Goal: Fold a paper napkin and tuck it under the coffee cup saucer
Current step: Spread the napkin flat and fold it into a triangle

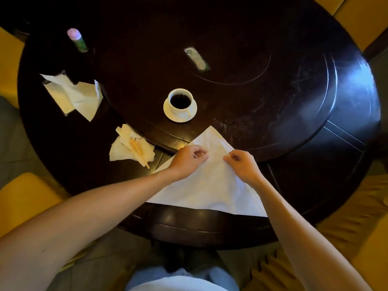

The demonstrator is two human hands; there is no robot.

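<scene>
A white paper napkin lies folded into a large triangle on the near part of the dark round table, its tip pointing at the cup. My left hand pinches the napkin near its upper left edge. My right hand pinches it near the upper right edge. Beyond the tip stands a white coffee cup with dark coffee on a white saucer. The napkin and the saucer are apart.
A crumpled napkin with a wooden stick lies left of my hands. A holder with loose napkins stands further left. A green bottle and a small packet sit at the back. Yellow chairs ring the table.
</scene>
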